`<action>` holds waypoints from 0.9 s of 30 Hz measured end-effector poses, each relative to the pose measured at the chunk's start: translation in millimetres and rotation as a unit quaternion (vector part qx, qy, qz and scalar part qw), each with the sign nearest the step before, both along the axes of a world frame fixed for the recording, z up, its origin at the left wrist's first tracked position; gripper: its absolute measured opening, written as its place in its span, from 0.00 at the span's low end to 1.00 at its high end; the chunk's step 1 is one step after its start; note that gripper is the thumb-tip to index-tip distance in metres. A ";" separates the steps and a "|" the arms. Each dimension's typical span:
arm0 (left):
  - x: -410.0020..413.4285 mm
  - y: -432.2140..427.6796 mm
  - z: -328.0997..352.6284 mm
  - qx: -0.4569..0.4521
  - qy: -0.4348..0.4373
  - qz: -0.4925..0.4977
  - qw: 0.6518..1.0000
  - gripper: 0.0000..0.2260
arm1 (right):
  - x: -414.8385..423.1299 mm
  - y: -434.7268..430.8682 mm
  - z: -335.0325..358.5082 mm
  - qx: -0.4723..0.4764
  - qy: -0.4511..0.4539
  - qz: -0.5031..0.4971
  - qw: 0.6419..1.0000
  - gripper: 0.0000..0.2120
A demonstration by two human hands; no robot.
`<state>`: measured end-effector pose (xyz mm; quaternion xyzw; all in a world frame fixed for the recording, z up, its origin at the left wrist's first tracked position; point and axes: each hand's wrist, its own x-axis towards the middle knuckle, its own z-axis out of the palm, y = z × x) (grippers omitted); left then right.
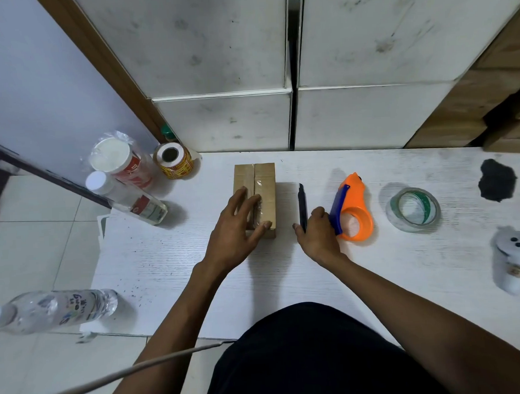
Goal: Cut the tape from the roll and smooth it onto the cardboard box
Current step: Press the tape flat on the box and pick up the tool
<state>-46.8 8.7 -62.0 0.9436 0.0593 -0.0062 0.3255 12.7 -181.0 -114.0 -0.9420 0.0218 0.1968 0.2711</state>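
A small brown cardboard box [265, 178] lies on the white table [165, 262], with clear tape along its middle seam. My left hand [234, 228] rests flat on the box's near half, fingers spread over the tape. Right of the box lies a black utility knife [301, 200]. My right hand [315, 233] sits at the knife's near end, fingers curled around it, beside the orange and blue tape dispenser [354, 210]. A roll of clear tape [413, 210] lies further right.
Bottles [129, 197] and a yellow-red label roll [174, 160] stand at the table's far left; another bottle [54, 310] lies near left. A black cloth [496, 183] and a grey controller [515, 261] are at the right. White cabinets [224, 123] back the table.
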 end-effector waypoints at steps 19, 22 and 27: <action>-0.8 1.5 -7.3 -0.011 -0.018 -0.004 1.000 0.26 | -15.6 -14.3 78.6 0.330 0.012 -0.112 0.937 0.12; -0.9 1.9 -8.4 -0.012 -0.019 -0.008 1.000 0.26 | -17.2 -14.7 98.4 0.372 -0.018 -0.144 0.917 0.12; -1.3 1.5 -8.7 -0.010 -0.017 -0.007 1.000 0.26 | -19.3 -12.9 122.0 0.439 0.002 -0.165 0.883 0.13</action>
